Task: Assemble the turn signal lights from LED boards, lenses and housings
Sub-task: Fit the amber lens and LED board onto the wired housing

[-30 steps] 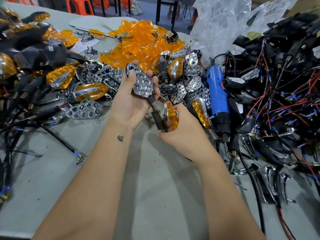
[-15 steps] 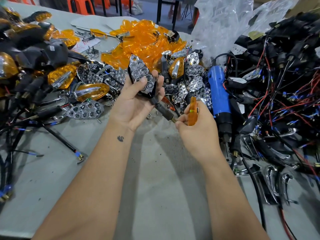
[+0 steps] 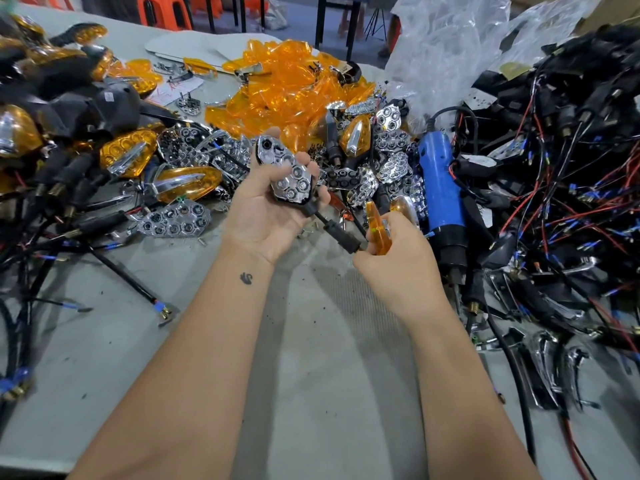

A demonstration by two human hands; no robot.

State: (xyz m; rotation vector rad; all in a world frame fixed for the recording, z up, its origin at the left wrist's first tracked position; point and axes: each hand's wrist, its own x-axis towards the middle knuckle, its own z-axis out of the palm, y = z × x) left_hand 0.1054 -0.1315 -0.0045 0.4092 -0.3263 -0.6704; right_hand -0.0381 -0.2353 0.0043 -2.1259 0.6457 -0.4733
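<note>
My left hand grips a black housing with a chrome reflector board seated in it, reflector side up, over the table's middle. Its black stem slants down to the right toward my right hand. My right hand pinches an amber lens held on edge, just right of the stem's end. A heap of amber lenses lies behind, and loose chrome reflector boards lie left and right of my hands.
A blue electric screwdriver lies right of my hands. Black housings with red and blue wires pile up at right. Finished amber lights and black stems sit at left. Clear plastic bags stand behind. Grey table lies below.
The left hand has tilted the housing slightly and kept its grip. The right hand has brought the amber lens up on edge, closer to the stem's end.
</note>
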